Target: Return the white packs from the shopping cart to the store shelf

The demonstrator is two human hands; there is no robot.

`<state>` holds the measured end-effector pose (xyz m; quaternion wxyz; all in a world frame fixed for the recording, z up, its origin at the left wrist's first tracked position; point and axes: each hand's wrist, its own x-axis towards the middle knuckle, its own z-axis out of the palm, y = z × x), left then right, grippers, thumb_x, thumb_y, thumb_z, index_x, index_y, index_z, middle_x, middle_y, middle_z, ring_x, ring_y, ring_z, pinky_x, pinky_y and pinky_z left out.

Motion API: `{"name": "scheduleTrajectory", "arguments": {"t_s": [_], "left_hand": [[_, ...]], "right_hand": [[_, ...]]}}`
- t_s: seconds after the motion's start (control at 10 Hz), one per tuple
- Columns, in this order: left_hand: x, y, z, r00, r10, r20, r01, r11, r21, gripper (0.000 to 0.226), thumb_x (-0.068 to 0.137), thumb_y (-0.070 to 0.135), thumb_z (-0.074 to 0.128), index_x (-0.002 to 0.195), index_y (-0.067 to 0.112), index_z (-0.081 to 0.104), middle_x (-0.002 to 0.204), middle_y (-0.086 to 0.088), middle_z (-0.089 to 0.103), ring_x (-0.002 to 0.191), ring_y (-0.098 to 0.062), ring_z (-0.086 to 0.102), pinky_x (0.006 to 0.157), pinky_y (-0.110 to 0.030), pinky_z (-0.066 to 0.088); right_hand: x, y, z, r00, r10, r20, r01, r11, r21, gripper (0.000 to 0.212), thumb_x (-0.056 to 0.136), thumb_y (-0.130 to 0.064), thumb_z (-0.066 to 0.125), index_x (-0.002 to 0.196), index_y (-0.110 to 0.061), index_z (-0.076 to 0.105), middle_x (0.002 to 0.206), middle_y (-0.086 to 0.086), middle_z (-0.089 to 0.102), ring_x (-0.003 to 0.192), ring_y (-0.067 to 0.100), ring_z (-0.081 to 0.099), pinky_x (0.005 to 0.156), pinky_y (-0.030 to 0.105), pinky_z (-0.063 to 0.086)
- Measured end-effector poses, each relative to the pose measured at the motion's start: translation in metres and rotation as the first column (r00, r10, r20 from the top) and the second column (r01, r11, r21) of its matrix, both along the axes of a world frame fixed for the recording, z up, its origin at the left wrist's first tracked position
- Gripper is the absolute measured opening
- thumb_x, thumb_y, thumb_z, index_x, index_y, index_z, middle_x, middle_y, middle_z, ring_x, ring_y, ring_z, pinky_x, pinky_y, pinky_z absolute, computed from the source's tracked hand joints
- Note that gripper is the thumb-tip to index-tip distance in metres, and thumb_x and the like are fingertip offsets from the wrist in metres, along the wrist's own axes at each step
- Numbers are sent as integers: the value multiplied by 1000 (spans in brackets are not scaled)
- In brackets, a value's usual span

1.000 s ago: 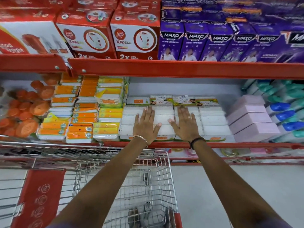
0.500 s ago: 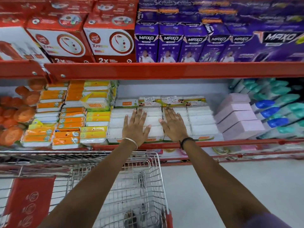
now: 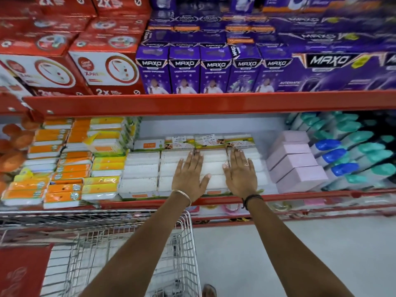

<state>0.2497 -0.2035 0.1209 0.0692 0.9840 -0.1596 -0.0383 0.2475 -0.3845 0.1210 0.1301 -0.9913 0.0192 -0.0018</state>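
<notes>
Several white packs (image 3: 141,170) lie side by side on the lower red store shelf (image 3: 300,195), their green and orange header cards at the back. My left hand (image 3: 189,174) lies flat, palm down, on a middle pack with fingers spread. My right hand (image 3: 240,172) lies flat on the pack to its right, fingers also spread. Neither hand grips anything. The wire shopping cart (image 3: 184,243) stands below my left arm at the shelf's front; I see no white pack in the part of its basket that shows.
Orange and yellow packs (image 3: 66,168) are stacked left of the white ones. Pink boxes (image 3: 293,163) and blue and green capped bottles (image 3: 345,159) stand on the right. Red boxes (image 3: 100,69) and purple MAXO boxes (image 3: 214,69) fill the upper shelf. Grey floor (image 3: 321,254) lies right of the cart.
Both hands stay flat on the white packs and have slid slightly apart. The view has shifted upward and to the right, showing more of the upper shelf.
</notes>
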Motion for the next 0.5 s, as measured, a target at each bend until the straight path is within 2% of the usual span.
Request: {"name": "scheduleTrajectory", "arguments": {"t_s": [0.2,0.4,0.5], "left_hand": [[-1,-3,1,1000,9,-9,-9,1000,-1,74,86,54,3,148,14,0,160,-4,3,147,-20,-3,121,-44,5],[-5,-1,24,998,10,-58,-6,998,58,69,96,55,15,148,15,-7,160,-2,-7,146,-17,-9,120,-44,-1],[-26,1,40,998,3,65,-1,1000,-25,74,90,62,0,148,17,-3,160,-1,-4,146,-16,-6,121,-46,4]], "right_hand": [[-1,1,-2,1000,5,5,-5,1000,-9,74,85,-47,-4,148,-11,9,158,7,16,146,19,12,119,41,6],[-13,14,18,997,33,64,-34,999,18,73,87,-47,-3,147,-9,15,157,9,21,145,19,16,119,36,9],[-30,31,38,977,80,197,-90,995,38,68,92,-49,4,146,-10,20,156,7,22,145,18,15,119,34,5]]}}
